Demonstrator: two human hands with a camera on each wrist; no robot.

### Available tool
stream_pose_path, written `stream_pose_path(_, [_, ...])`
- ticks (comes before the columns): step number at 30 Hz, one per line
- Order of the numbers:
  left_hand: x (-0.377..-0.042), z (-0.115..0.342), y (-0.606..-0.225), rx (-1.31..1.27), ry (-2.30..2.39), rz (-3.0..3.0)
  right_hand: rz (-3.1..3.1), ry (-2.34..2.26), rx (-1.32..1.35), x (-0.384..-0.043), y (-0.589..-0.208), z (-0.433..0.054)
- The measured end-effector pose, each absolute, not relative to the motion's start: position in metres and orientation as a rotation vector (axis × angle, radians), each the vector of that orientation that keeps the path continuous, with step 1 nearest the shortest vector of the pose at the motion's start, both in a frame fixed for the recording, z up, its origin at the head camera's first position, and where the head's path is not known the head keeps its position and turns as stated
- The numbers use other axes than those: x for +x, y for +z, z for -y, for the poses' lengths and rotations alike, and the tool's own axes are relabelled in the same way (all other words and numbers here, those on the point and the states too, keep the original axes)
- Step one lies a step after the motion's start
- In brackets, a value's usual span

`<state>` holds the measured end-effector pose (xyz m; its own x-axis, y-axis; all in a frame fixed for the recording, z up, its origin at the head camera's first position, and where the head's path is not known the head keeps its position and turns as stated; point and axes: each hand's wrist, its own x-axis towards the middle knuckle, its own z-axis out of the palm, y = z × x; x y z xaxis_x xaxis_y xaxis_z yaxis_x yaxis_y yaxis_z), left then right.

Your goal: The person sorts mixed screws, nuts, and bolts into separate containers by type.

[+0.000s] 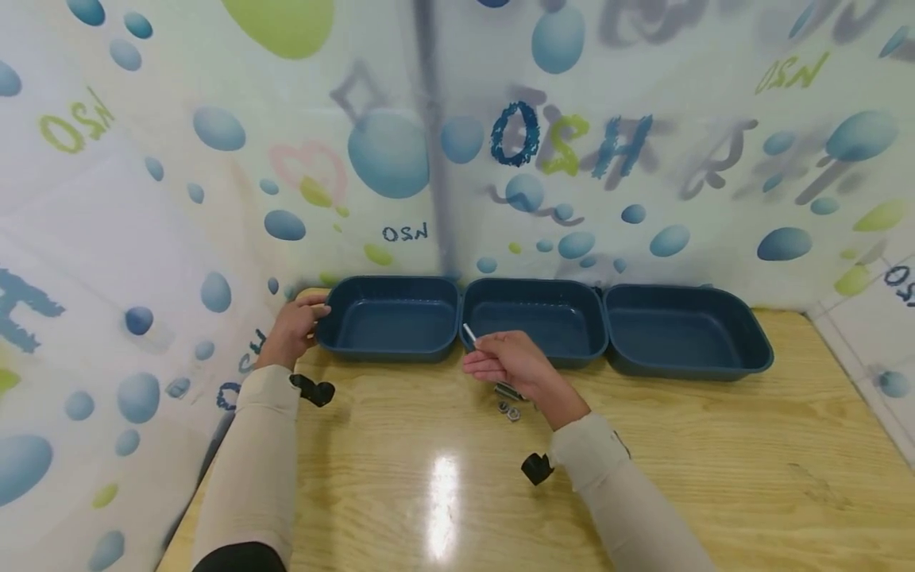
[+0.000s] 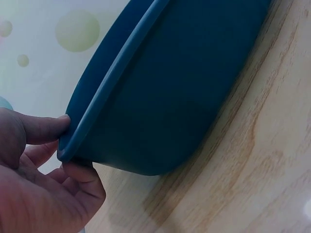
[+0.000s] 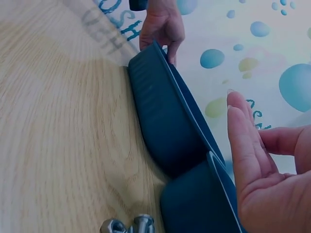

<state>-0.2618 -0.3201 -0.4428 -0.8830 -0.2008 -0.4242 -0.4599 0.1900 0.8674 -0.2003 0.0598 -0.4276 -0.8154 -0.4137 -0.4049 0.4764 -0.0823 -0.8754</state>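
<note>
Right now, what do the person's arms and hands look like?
Long cream sleeves cover the arms. A small black gadget sticks out beside the left cuff, and another beside the right. Something black covers part of the left sleeve, low in the head view. The left hand and right hand are bare.

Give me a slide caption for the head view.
A left hand grips the leftmost dark-blue, rounded rectangular bin while a right hand pinches a slim whitish rod.
</note>
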Motion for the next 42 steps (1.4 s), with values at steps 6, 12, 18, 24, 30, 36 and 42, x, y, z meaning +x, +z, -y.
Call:
stream_pose_path(6, [-0.261,0.32,-0.443,-0.655,1.755,-2.241,-1.583,-1.941,0.061,-0.205,-0.426,-0.05])
stream_pose_path(12, [-0.259,0.313,-0.444,-0.67,1.824,-2.202,-1.596,-1.925,0.071,-0.211,-0.426,-0.044])
stream_pose_path(18, [-0.262,0.313,-0.446,-0.676,1.804,-2.201,-1.538,-1.967,0.114,-0.222,-0.423,-0.034])
stream_pose_path(24, [-0.266,0.312,-0.445,-0.689,1.8,-2.202,-1.527,-1.997,0.115,-0.228,-0.416,-0.025])
stream_pose_path(30, [-0.266,0.311,-0.442,-0.679,1.792,-2.223,-1.548,-1.999,0.128,-0.227,-0.414,-0.026])
stream_pose_path(36, [-0.263,0.315,-0.441,-0.666,1.781,-2.242,-1.559,-2.009,0.115,-0.227,-0.416,-0.031])
stream_pose_path(42, [-0.26,0.317,-0.44,-0.666,1.756,-2.261,-1.573,-2.003,0.098,-0.226,-0.417,-0.034])
